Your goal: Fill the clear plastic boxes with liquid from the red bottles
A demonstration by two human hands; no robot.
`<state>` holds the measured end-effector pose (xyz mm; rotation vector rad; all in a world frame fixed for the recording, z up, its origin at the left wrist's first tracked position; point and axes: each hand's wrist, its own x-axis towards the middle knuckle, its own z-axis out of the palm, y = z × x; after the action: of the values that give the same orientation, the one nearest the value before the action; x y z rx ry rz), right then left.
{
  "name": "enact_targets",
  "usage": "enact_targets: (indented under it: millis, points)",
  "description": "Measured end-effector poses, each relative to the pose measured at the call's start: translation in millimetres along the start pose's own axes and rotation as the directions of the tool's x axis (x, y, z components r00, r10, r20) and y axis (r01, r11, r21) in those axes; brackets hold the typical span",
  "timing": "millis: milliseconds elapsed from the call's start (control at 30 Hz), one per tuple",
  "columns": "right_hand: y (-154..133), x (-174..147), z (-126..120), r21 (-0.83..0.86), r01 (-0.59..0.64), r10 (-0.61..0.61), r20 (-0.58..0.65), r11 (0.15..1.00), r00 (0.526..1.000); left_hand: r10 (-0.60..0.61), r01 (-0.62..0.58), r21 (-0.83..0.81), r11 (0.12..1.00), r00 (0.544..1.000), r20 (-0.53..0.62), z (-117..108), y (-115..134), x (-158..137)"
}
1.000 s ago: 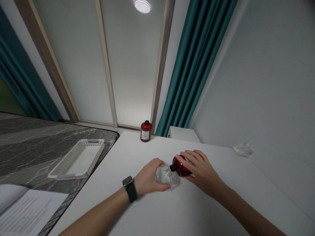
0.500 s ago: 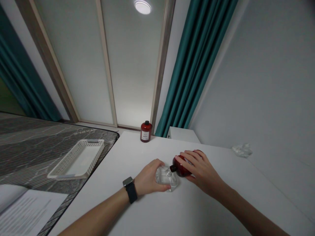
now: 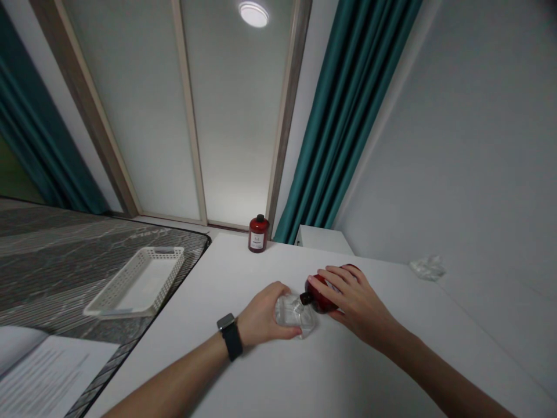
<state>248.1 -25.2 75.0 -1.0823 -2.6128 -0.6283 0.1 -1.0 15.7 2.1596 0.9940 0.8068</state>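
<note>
My left hand [image 3: 267, 316], with a dark watch on its wrist, is wrapped round a clear glass bottle [image 3: 295, 312] on the white table [image 3: 209, 366]. In my right hand [image 3: 350, 296] is a dark red bottle [image 3: 319, 296], tipped on its side with its dark neck pointing left. That neck is at the mouth of the clear bottle; whether the two touch I cannot tell. My right fingers cover most of the red bottle's body. A second red bottle [image 3: 258, 234], with a dark cap and a white label, stands upright at the table's far edge.
A white perforated basket [image 3: 163, 293] lies on the grey patterned surface to the left. An open booklet [image 3: 52, 371] is nearer on that side. Crumpled clear plastic [image 3: 427, 267] sits by the wall at right, and a white cabinet [image 3: 325, 239] is behind the table.
</note>
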Motion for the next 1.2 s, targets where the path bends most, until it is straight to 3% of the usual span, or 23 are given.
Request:
enact_targets:
  millis: [1200]
  points:
    - [0.7,6.8,-10.1,-0.037,0.017,-0.017,0.011,0.999,1.000,0.013,-0.014,-0.015,1.000,1.000,-0.020,0.4,-0.4,0.1]
